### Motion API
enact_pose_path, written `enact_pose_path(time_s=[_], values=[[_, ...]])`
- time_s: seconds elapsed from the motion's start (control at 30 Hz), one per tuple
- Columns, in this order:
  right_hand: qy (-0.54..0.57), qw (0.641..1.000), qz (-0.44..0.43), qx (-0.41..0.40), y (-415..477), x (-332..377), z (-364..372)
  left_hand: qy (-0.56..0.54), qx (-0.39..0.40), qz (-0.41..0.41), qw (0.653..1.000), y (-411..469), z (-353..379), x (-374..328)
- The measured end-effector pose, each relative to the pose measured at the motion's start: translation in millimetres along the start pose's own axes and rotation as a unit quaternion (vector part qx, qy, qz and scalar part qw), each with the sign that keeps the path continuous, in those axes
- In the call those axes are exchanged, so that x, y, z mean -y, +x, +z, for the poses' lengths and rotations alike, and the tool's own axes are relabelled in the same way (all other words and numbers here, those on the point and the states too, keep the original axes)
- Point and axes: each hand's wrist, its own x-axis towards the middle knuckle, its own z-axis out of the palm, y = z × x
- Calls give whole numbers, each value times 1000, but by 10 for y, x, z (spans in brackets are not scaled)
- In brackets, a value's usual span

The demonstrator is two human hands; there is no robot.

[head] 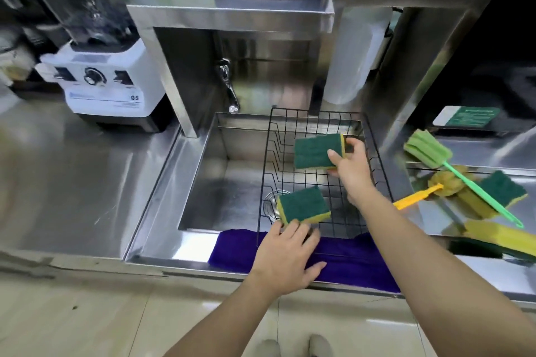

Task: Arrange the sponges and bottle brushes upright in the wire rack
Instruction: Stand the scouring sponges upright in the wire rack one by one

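Head view: your right hand (352,171) grips one green-and-yellow sponge (319,151) upright inside the wire rack (269,153) over the sink. Your left hand (285,261) grips a second sponge (303,206) at the rack's near-left corner. Two bottle brushes (429,149) lie on the right surface.

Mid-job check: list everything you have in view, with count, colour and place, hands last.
black wire rack: 1, sitting in the sink's right half
steel sink: 1, silver, centre
green-and-yellow sponges: 2 in hand over the rack, far one, near one; at least 2 more on the right counter
green foam bottle brush: 1, right counter
orange-handled brush: 1, yellow head, right counter
purple cloth: 1, over the sink's front edge
white blender: 1, left counter
chrome tap: 1, behind the sink
left hand: holds the near sponge
right hand: holds the far sponge
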Motion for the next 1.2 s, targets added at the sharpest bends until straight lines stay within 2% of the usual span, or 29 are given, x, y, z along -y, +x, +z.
enact_pose_path(time_s=[0.07, 0.13, 0.47, 0.7, 0.83, 1.0, 1.1, 1.2], values=[[39, 998, 47, 28, 33, -61, 71, 8, 3, -2, 1000, -5, 1, -3], [32, 996, 69, 46, 37, -113, 126, 18, 6, -5, 1000, -8, 1, 0], [-63, 984, 68, 154, 5, -328, 187, 12, -5, -9, 1000, -5, 22, -4], [-68, 982, 80, 157, -34, -453, 81, 6, 5, -15, 1000, 3, 27, -14], [-149, 973, 60, 164, -75, -446, 61, 0, 4, -15, 1000, 15, 27, -21], [-200, 963, 75, 163, 11, -480, 81, 0, 19, -7, 1000, 40, 26, -50], [-304, 940, 49, 147, 29, -541, 106, 5, 35, -5, 999, 78, 4, -79], [-314, 945, -11, 95, -56, -439, 83, 11, 53, 12, 998, 132, 8, -157]])
